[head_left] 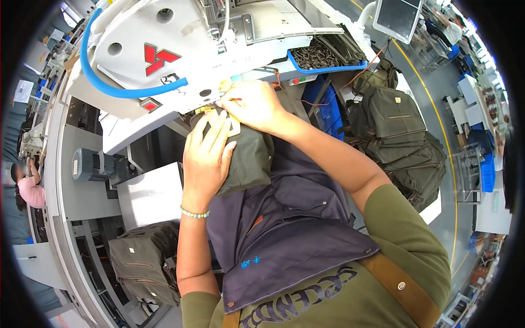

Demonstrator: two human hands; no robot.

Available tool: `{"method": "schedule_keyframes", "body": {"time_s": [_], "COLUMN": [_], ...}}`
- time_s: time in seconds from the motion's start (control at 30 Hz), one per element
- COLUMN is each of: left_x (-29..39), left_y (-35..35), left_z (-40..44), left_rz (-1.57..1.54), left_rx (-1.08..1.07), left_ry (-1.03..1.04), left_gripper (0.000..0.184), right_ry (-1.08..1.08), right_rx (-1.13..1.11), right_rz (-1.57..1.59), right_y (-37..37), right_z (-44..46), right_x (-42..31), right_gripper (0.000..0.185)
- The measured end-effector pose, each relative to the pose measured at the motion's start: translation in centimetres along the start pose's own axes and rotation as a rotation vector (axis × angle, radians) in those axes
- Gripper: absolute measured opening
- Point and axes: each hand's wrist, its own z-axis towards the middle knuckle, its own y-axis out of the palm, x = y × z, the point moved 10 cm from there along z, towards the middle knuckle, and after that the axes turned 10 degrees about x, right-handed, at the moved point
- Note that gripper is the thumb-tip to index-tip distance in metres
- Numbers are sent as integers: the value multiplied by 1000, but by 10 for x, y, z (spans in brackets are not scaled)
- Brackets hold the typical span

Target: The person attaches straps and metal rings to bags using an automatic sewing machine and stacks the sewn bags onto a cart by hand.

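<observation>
A dark olive fabric bag (249, 161) lies under the head of a large white sewing machine (191, 57), in front of my body. My left hand (208, 156) rests on the bag's left side with its fingers stretched out towards the machine. Just to the right, my right hand (254, 106) is closed, thumb and fingertips pinched together close to the machine's working point. What sits in that pinch is too small to make out. A pale flat piece (234, 127) shows on the bag between the hands.
Several olive backpacks (396, 123) are piled on the right; another backpack (145, 262) stands at lower left. A blue tray (328, 61) of small metal parts sits on the machine top. A blue hose (98, 82) curves along the machine. A seated person (30, 188) is at far left.
</observation>
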Motion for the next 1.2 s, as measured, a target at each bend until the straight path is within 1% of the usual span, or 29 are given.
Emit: {"method": "schedule_keyframes", "body": {"time_s": [0.07, 0.13, 0.3, 0.37, 0.4, 0.47, 0.57, 0.7, 0.8, 0.87, 0.9, 0.93, 1.0, 1.03, 1.1, 1.13, 1.2], "left_x": [1, 5, 3, 3, 3, 3, 1, 0, 2, 2, 2, 2, 3, 3, 3, 3, 5], "left_y": [-1, 0, 0, 0, -1, 0, 3, 1, 0, 0, 0, 0, 0, 0, 1, 2, 2], "left_z": [0, 0, 2, 3, 3, 2, 0, 2, 5, 6, 7, 8, 9, 10, 11, 11, 15], "left_rz": [24, 48, 30, 23, 7, -11, -35, -47, -68, -78, -75, -72, -70, -72, -77, -83, -68], "left_rx": [-6, -14, -17, -20, -8, 0, -1, 3, 20, 26, 30, 35, 50, 64, 67, 71, 69], "left_ry": [13, 70, 77, 75, 66, 58, 39, 39, 29, 14, 15, 15, -2, -19, -27, -36, -34], "left_gripper": [42, 42, 41, 41, 40, 39, 38, 34, 32, 30, 29, 28, 26, 25, 25, 24, 23], "right_ry": [-16, -16, -38, -16, -11, -24, 10, 15, 9, 58, -76, 181, 253, 253, 238, 239, 232], "right_rx": [24, 14, -36, -141, -142, -239, -259, -269, -257, -445, -429, -623, -735, -734, -867, -866, -983], "right_rz": [19, 1, -12, 51, 52, -21, 20, -10, 56, 75, 135, 97, 61, 64, 61, 61, 92], "right_y": [-4, -5, -2, 5, 4, 11, 10, 12, 8, 21, 18, 29, 45, 50, 63, 60, 56], "right_z": [0, 1, 1, 1, 3, 2, 2, 2, 12, 17, 27, 24, 26, 32, 33, 38, 38], "right_x": [-4, -7, -1, 6, 8, 11, 11, 17, 16, 22, 9, 30, 41, 43, 37, 33, 20], "right_gripper": [13, 12, 14, 17, 17, 20, 22, 23, 24, 24, 25, 28, 32, 32, 26, 26, 28]}}
